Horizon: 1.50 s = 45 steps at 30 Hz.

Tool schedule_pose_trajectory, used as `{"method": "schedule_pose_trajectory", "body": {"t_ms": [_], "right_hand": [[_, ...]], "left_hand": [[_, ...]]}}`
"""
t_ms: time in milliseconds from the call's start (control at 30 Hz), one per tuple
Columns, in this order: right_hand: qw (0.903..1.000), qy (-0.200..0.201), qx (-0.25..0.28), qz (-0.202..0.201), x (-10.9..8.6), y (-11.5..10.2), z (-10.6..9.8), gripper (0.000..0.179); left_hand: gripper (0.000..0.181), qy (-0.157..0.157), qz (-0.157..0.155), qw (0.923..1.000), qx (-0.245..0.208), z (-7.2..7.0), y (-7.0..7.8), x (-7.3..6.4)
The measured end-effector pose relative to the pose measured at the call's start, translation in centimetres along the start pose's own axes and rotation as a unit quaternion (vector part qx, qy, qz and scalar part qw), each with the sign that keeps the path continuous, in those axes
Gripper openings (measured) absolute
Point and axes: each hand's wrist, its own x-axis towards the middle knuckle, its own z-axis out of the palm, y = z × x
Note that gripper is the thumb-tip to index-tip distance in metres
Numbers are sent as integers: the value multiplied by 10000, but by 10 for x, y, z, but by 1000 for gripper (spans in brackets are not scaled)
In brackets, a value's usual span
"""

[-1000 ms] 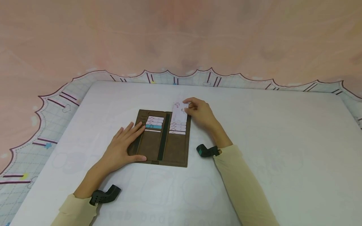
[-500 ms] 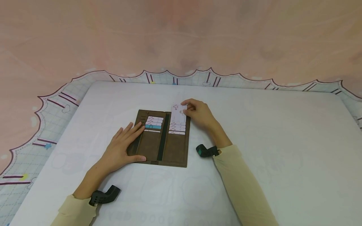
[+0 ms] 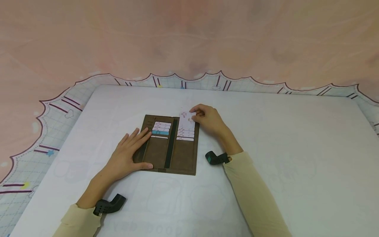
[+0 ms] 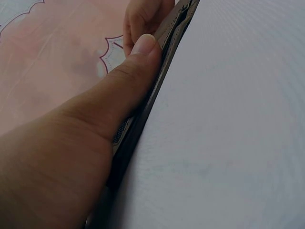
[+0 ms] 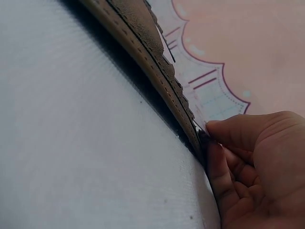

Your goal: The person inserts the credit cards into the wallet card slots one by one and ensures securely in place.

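Observation:
A brown wallet (image 3: 183, 158) lies spread flat on the white table, with cards in the slots of both halves. My left hand (image 3: 127, 156) rests on its left half, fingers spread and straight, thumb along the near edge. At the far right, my right hand (image 3: 209, 120) pinches a white card (image 3: 186, 120) with pink print between thumb and index finger. That card stands partly out of the top right slot. The right wrist view shows the fingertips at the wallet's stitched edge (image 5: 157, 81). In the left wrist view, the thumb (image 4: 128, 76) presses on the wallet.
White cards (image 3: 162, 125) and a blue card (image 3: 160, 133) sit in the left slots. The white tabletop (image 3: 281, 148) spreads around the wallet. Beyond it lies a pink cloth (image 3: 189, 39) with a scalloped, striped border. Black cameras (image 3: 110, 204) are strapped to both wrists.
The white card has slid down deeper into the right half's slot, so less of it sticks out. My right hand has shifted slightly left with it. The left hand stays in place.

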Motion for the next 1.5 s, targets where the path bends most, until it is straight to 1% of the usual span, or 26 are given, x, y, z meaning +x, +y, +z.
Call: {"method": "schedule_pose_trajectory", "body": {"t_ms": [300, 500, 633, 1000, 1500], "right_hand": [[10000, -39, -42, -34, 0, 0, 0, 16], [9997, -40, -121, -196, -1, 1, 0, 14], [9995, -49, -187, -236, -1, 0, -1, 15], [9994, -162, -237, -179, -2, -2, -1, 15], [9992, -201, -286, -168, -3, -1, -2, 14]], "left_hand": [[102, 15, -10, 10000, 4, 2, -2, 0], [102, 8, -4, 10000, 17, 2, -3, 1], [102, 2, 3, 10000, 2, 2, -2, 1], [102, 22, -2, 10000, 1, 2, -3, 1], [102, -20, -109, 9999, -33, 1, 0, 1]]}}
